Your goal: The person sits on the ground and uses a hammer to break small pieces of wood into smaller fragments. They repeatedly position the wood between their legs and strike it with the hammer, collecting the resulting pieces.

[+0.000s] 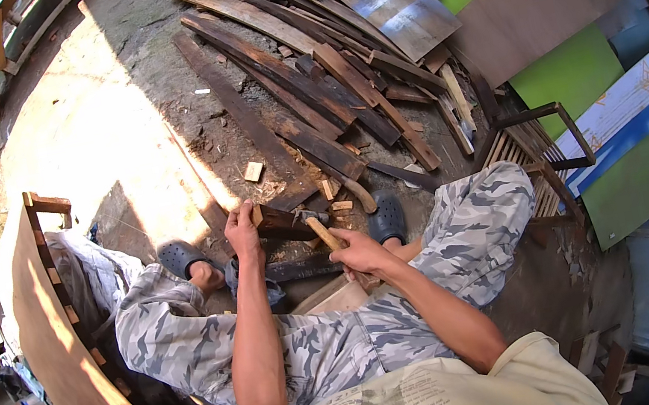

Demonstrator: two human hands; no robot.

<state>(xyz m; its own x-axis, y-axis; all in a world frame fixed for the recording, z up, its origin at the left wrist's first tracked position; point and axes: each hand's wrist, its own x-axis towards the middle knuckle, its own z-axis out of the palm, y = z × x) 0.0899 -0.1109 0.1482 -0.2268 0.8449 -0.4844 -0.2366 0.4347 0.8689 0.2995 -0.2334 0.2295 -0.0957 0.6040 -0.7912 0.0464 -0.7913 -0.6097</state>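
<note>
My right hand is wrapped round the light wooden handle of a hammer. The hammer's small dark head is beside a short dark piece of wood; I cannot tell whether they touch. With its fingers closed, my left hand grips the left end of that wood and holds it between my knees. Under it, a dark bar lies crosswise in front of me. Pale wood shows between my thighs, partly hidden by my right hand and forearm.
Old planks lie heaped ahead on the ground, with small offcuts near my feet. A curved wooden panel stands close on my left. At the right are a slatted wooden frame and green boards.
</note>
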